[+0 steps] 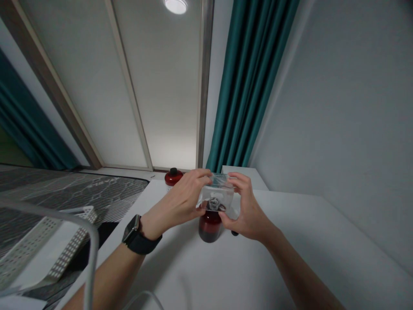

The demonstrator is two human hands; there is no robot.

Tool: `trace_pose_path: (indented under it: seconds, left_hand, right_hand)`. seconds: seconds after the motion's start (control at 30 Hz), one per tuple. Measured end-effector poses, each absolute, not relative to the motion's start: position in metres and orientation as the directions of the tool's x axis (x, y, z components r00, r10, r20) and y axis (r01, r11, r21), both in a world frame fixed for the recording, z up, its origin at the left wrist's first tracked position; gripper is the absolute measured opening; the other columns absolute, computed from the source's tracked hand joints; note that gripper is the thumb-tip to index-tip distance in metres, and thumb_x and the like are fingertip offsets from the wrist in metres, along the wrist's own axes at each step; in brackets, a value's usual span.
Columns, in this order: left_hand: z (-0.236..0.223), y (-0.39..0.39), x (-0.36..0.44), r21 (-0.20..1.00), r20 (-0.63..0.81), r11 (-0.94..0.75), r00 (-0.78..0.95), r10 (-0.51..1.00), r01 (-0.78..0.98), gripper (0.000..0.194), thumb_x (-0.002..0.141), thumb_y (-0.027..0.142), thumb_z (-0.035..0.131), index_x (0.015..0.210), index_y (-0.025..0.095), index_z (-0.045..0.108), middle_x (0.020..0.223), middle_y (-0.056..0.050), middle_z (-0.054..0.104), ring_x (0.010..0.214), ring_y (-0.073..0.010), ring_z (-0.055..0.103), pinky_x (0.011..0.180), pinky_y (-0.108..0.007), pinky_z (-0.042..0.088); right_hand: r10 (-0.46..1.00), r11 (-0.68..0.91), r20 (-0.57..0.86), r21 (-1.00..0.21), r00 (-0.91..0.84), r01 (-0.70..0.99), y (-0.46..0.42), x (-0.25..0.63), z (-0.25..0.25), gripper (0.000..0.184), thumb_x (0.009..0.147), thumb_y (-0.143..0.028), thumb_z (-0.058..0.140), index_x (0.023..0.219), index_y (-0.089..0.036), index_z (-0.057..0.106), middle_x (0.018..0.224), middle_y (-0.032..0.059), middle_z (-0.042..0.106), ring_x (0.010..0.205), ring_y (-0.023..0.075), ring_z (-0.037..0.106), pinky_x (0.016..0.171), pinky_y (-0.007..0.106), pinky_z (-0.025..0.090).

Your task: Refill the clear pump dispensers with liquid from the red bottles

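Both hands hold a clear plastic box (pixel 222 189) between them, raised over the white table. My left hand (pixel 185 196), with a black watch on its wrist, grips the box's left side, fingers at the top and thumb below. On the right side, my right hand (pixel 243 206) grips it the same way. Through the clear wall a dark, patterned shape shows low down; I cannot tell whether it is inside or behind. Just below the box stands a dark red bottle (pixel 209 228), its upper part covered by the box. A small black object (pixel 234 233) lies by my right hand, mostly hidden.
Another red bottle with a black cap (pixel 173 175) stands at the far edge of the white table (pixel 206 275). A white perforated basket (pixel 51 241) sits at the left, behind a pale curved tube (pixel 92 245). A white wall rises at the right, with a teal curtain (pixel 251 86) at the back.
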State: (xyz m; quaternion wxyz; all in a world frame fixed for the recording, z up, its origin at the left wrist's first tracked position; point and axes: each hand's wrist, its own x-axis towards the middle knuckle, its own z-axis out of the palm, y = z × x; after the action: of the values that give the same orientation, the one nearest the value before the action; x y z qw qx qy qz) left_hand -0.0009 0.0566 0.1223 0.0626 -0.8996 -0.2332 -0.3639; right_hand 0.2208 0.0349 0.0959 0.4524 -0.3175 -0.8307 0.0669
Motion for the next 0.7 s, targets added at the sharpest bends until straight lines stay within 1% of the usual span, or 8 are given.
trace_pose_path:
  seconds: [0.07, 0.13, 0.23, 0.3, 0.4, 0.5, 0.6, 0.7]
  left_hand:
    - [0.122, 0.057, -0.001, 0.07, 0.677, -0.882, 0.628, 0.385, 0.465, 0.054, 0.081, 0.009, 0.063, 0.126, 0.019, 0.037, 0.132, -0.017, 0.049, 0.123, -0.0317, 0.052, 0.098, -0.052, 0.05]
    - [0.122, 0.057, -0.002, 0.099, 0.663, -0.878, 0.626, 0.41, 0.469, 0.057, 0.08, 0.01, 0.064, 0.129, 0.02, 0.036, 0.134, -0.017, 0.049, 0.125, -0.0314, 0.051, 0.1, -0.052, 0.049]
    - [0.121, 0.059, -0.002, 0.145, 0.626, -0.861, 0.628, 0.462, 0.488, 0.064, 0.08, 0.012, 0.064, 0.136, 0.02, 0.034, 0.137, -0.016, 0.049, 0.127, -0.0317, 0.05, 0.105, -0.053, 0.046]
    - [0.119, 0.061, -0.002, 0.171, 0.603, -0.845, 0.624, 0.497, 0.507, 0.07, 0.079, 0.013, 0.065, 0.14, 0.02, 0.031, 0.139, -0.016, 0.049, 0.129, -0.0324, 0.049, 0.108, -0.054, 0.044]
    - [0.114, 0.065, -0.002, 0.221, 0.584, -0.817, 0.599, 0.549, 0.533, 0.079, 0.077, 0.014, 0.066, 0.146, 0.019, 0.027, 0.142, -0.017, 0.047, 0.13, -0.0332, 0.048, 0.109, -0.054, 0.043]
    - [0.11, 0.067, -0.003, 0.271, 0.585, -0.798, 0.566, 0.581, 0.539, 0.084, 0.076, 0.014, 0.066, 0.148, 0.02, 0.024, 0.143, -0.017, 0.047, 0.13, -0.033, 0.048, 0.109, -0.055, 0.043]
    - [0.106, 0.068, -0.003, 0.313, 0.595, -0.786, 0.535, 0.6, 0.533, 0.083, 0.075, 0.016, 0.066, 0.148, 0.02, 0.026, 0.142, -0.017, 0.048, 0.129, -0.0326, 0.05, 0.107, -0.054, 0.045]
    - [0.103, 0.07, -0.004, 0.364, 0.599, -0.771, 0.502, 0.624, 0.523, 0.079, 0.076, 0.017, 0.066, 0.146, 0.021, 0.029, 0.14, -0.016, 0.049, 0.127, -0.0318, 0.052, 0.105, -0.052, 0.047]
  right_hand:
    - [0.592, 0.788, 0.707, -0.405, -0.387, 0.465, 0.035, 0.221, 0.096, 0.081, 0.071, -0.015, 0.068, 0.139, -0.028, 0.026, 0.141, 0.0145, 0.032, 0.135, 0.0341, 0.037, 0.101, 0.053, 0.049]
    - [0.612, 0.778, 0.695, -0.444, -0.378, 0.445, 0.036, 0.22, 0.094, 0.08, 0.072, -0.016, 0.067, 0.14, -0.028, 0.026, 0.142, 0.0142, 0.032, 0.134, 0.0338, 0.039, 0.098, 0.052, 0.051]
    - [0.688, 0.724, 0.637, -0.579, -0.347, 0.374, 0.039, 0.22, 0.09, 0.077, 0.076, -0.016, 0.063, 0.143, -0.029, 0.027, 0.145, 0.0141, 0.031, 0.12, 0.0287, 0.052, 0.093, 0.048, 0.054]
    - [0.743, 0.669, 0.584, -0.669, -0.328, 0.325, 0.042, 0.219, 0.087, 0.073, 0.08, -0.017, 0.061, 0.144, -0.029, 0.027, 0.145, 0.0142, 0.031, 0.112, 0.0255, 0.057, 0.092, 0.047, 0.054]
    - [0.799, 0.591, 0.509, -0.761, -0.319, 0.267, 0.046, 0.219, 0.082, 0.07, 0.086, -0.023, 0.059, 0.147, -0.03, 0.026, 0.148, 0.0134, 0.032, 0.116, 0.0257, 0.056, 0.094, 0.047, 0.053]
    - [0.837, 0.522, 0.44, -0.821, -0.325, 0.23, 0.049, 0.218, 0.08, 0.069, 0.09, -0.031, 0.057, 0.15, -0.032, 0.023, 0.152, 0.0127, 0.031, 0.122, 0.0271, 0.054, 0.097, 0.049, 0.052]
    - [0.853, 0.492, 0.416, -0.842, -0.314, 0.22, 0.049, 0.22, 0.079, 0.07, 0.092, -0.037, 0.056, 0.151, -0.031, 0.02, 0.153, 0.0139, 0.032, 0.128, 0.0293, 0.05, 0.1, 0.051, 0.048]
    - [0.862, 0.492, 0.433, -0.84, -0.262, 0.23, 0.047, 0.222, 0.077, 0.069, 0.094, -0.042, 0.053, 0.152, -0.029, 0.019, 0.151, 0.0159, 0.034, 0.131, 0.0294, 0.047, 0.102, 0.052, 0.046]
